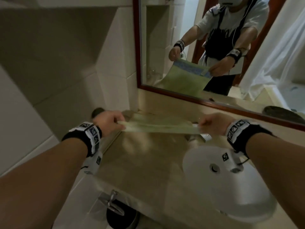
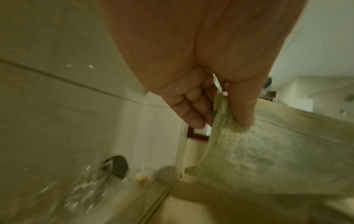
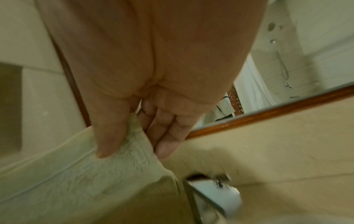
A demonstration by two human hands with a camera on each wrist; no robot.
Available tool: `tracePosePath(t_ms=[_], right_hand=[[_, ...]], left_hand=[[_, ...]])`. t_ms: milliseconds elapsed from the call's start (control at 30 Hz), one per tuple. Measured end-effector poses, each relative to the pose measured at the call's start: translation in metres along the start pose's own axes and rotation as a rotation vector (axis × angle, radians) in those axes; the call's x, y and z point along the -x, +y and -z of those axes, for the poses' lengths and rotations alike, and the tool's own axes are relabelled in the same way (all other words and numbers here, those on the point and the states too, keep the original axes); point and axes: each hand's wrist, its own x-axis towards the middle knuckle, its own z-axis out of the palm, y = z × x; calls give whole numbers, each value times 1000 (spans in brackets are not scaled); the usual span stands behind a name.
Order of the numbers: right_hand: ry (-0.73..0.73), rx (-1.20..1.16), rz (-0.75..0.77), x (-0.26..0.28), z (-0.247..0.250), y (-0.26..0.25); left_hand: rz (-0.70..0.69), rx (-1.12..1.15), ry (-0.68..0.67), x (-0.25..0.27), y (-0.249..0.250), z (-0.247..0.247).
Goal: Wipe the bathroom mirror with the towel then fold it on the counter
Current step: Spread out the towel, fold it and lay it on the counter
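The towel is stretched taut between both hands, held in the air over the back of the counter, just below the mirror; its lower part hangs toward the counter. The left hand pinches one top corner between thumb and curled fingers, and the right hand pinches the opposite corner the same way. Held wide and level like this, the cloth probably is being squared up so the fold can be laid down on the counter, with the wiping seemingly done. The towel is pale green terry, nubbly and soft, with a flat woven band; the reflection shows a blue patterned strip along its top edge. The counter beneath it is smooth beige stone. To the towel's right sits a round white sink with a chrome tap. The mirror above the towel has a reddish wooden frame.
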Motion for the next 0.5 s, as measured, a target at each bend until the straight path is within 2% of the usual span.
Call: tracePosePath(t_ms=[133,200,333,500], right_hand=[[-315,191,-29,31,-82,26],[-452,178,-35,39,-120,39],[-556,145,-62,51,-165,51],[-524,-70,-160,38,-171,64]], left_hand=[[4,-189,-402,44,-34,-67],[21,-205,-538,64,-52,-97],[-27,-230,-657,85,-74,-131],[48,-174,-634,77,-78,-135]])
